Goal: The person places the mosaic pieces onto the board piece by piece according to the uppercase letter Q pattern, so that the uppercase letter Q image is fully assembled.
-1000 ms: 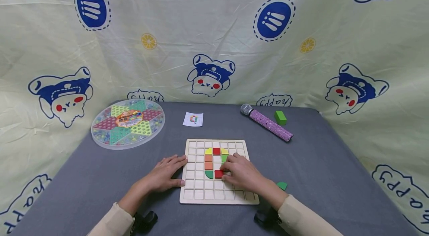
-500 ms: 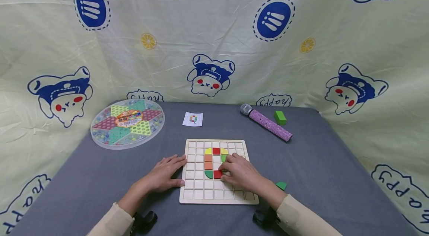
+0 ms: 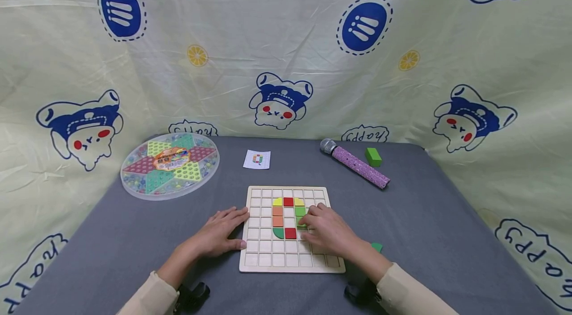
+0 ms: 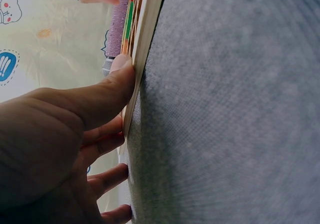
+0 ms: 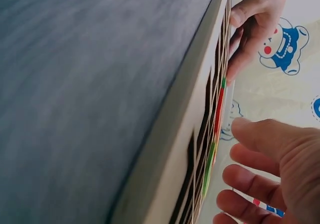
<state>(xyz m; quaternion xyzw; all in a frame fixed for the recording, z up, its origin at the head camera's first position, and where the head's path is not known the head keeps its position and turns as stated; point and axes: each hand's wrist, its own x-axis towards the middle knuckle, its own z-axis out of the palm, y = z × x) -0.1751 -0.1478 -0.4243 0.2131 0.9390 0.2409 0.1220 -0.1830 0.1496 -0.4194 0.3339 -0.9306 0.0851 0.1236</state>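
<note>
A square wooden grid board [image 3: 263,259] lies on the table, with coloured tiles set in its cells. Among them are a red tile [image 3: 290,233] in the lower row, a dark green quarter-round tile [image 3: 279,232] left of it, orange tiles [image 3: 278,216] above that and light green tiles [image 3: 300,211] on the right. My left hand [image 3: 222,231] rests at the board's left edge, thumb against the rim in the left wrist view. Over the board's right part hovers my right hand [image 3: 329,230], fingers loosely bent and holding nothing, as the right wrist view shows.
A round Chinese checkers set [image 3: 154,191] stands at the back left, beside a small pattern card [image 3: 257,160]. A glittery pink microphone [image 3: 361,168] and a green block [image 3: 373,157] lie at the back right. Another green tile [image 3: 378,247] is partly hidden by my right forearm.
The red tile in the lower row has slid slightly left, and my right hand has let go of it and drawn back to the right. The left hand has stayed in place.
</note>
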